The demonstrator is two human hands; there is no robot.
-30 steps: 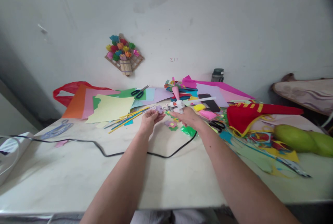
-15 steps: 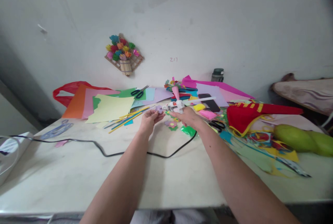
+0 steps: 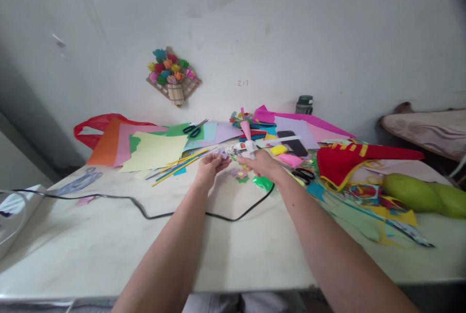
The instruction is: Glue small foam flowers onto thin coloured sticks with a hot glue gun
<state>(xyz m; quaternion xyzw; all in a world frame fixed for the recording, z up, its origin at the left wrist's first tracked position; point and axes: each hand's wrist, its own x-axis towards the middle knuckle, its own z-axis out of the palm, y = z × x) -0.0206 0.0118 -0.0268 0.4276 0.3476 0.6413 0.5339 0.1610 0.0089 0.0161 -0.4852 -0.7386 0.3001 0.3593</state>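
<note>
My right hand [image 3: 262, 161] is closed round a white glue gun [image 3: 248, 147], with a long glue stick [image 3: 284, 140] jutting from its back to the right. The gun's nozzle points left at a small purple paper piece [image 3: 222, 153]. That piece is pinched between the fingertips of my left hand [image 3: 211, 166]. Nozzle and paper are very close; whether they touch I cannot make out. Just below the hands, paper flowers [image 3: 241, 175] lie on the table. Behind the gun stands a pink paper cone [image 3: 246, 129] topped with many small colourful flowers.
Coloured paper sheets [image 3: 156, 150] cover the back left, with scissors [image 3: 195, 129] on them. A black cord [image 3: 145, 215] crosses the table in front of me. To the right are a phone [image 3: 296, 147], more scissors [image 3: 304, 174], red cloth [image 3: 345, 162] and green fruit [image 3: 411, 191].
Both hands stay nearly where they were. The glue stick's rear end has shifted slightly left, towards the gun. The rest of the table looks the same.
</note>
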